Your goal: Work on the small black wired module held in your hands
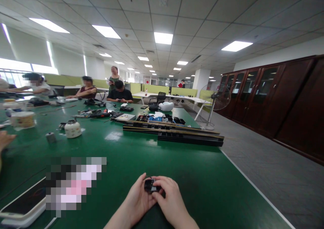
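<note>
Close to the front of the green table, my left hand cradles a small black device with a light grey patch on it. Its exact kind is too small to make out. From the right, my right hand pinches the same device between thumb and fingers. Parts of the device are hidden behind those fingers. A short dark strand, perhaps a wire, shows at its upper edge near my left fingertips.
A phone lies at the left front beside a blurred patch. Behind it stand a white jar and a metal cylinder. Long black rails with thin rods lie across the table. Several people sit or stand beyond; another person's hand is at far left.
</note>
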Demonstrator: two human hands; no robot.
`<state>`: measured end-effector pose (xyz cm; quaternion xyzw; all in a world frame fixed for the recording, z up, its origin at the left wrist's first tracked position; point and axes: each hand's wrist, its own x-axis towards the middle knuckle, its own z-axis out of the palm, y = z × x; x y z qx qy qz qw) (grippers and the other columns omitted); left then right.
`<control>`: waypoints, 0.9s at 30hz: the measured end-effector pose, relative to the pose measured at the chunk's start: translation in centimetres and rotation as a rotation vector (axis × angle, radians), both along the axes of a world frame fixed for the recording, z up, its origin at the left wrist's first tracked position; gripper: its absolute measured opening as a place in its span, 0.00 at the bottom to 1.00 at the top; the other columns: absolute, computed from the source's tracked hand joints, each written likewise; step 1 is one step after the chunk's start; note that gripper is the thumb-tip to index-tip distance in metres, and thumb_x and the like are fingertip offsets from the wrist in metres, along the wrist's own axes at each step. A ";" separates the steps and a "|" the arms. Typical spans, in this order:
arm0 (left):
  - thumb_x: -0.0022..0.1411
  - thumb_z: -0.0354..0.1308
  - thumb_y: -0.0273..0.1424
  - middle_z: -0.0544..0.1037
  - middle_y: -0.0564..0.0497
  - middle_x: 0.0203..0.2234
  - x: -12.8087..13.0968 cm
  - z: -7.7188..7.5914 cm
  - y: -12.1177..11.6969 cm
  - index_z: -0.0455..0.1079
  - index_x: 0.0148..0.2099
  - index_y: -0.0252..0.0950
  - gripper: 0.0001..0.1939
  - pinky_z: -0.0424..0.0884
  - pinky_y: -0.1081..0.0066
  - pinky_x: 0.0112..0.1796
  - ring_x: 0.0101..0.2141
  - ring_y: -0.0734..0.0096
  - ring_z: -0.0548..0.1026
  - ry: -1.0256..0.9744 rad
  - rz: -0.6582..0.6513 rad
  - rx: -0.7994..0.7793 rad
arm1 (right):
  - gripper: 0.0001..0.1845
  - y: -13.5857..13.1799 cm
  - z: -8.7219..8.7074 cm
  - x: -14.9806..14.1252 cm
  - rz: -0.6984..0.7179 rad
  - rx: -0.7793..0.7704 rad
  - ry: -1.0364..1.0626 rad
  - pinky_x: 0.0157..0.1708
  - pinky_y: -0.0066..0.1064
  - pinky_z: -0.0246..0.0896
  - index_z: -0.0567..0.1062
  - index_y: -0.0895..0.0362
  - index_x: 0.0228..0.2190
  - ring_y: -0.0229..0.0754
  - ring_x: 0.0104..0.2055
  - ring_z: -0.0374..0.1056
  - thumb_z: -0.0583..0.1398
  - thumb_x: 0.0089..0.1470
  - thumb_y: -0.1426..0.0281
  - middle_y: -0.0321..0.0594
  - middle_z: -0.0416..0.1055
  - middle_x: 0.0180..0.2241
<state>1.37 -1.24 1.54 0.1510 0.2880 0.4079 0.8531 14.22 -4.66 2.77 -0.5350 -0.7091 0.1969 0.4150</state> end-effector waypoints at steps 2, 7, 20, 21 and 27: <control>0.61 0.48 0.37 0.78 0.46 0.24 0.0 -0.1 0.0 0.67 0.33 0.34 0.13 0.70 0.70 0.29 0.29 0.61 0.79 0.005 -0.010 0.008 | 0.16 0.0 -0.1 0.1 0.004 -0.003 0.040 0.50 0.43 0.56 0.75 0.49 0.31 0.47 0.47 0.66 0.57 0.40 0.79 0.35 0.74 0.41; 0.62 0.48 0.39 0.78 0.46 0.24 0.0 -0.1 0.1 0.67 0.37 0.33 0.14 0.70 0.69 0.30 0.30 0.59 0.79 0.061 -0.017 0.046 | 0.22 -0.1 0.1 0.2 0.035 -0.007 0.192 0.49 0.38 0.60 0.74 0.50 0.38 0.45 0.46 0.67 0.56 0.39 0.80 0.37 0.73 0.41; 0.59 0.54 0.37 0.79 0.48 0.32 -0.8 0.9 0.1 0.61 0.50 0.38 0.17 0.71 0.73 0.29 0.24 0.72 0.77 0.306 0.072 0.208 | 0.19 0.3 -0.4 0.8 -0.091 -0.121 0.306 0.49 0.36 0.61 0.72 0.52 0.40 0.44 0.45 0.69 0.60 0.42 0.73 0.38 0.74 0.40; 0.58 0.56 0.37 0.79 0.48 0.33 -0.8 0.9 0.0 0.61 0.50 0.39 0.19 0.71 0.73 0.30 0.25 0.72 0.77 0.313 0.070 0.241 | 0.19 0.4 -0.6 0.8 -0.084 -0.117 0.346 0.48 0.36 0.62 0.72 0.53 0.40 0.44 0.45 0.69 0.60 0.42 0.73 0.38 0.74 0.40; 0.44 0.68 0.27 0.77 0.47 0.40 -1.1 0.3 -0.1 0.60 0.52 0.41 0.32 0.69 0.72 0.38 0.38 0.66 0.76 0.227 0.032 0.411 | 0.21 1.3 -2.3 0.9 -0.044 -0.115 0.551 0.48 0.36 0.63 0.71 0.55 0.41 0.45 0.46 0.69 0.61 0.41 0.74 0.41 0.73 0.43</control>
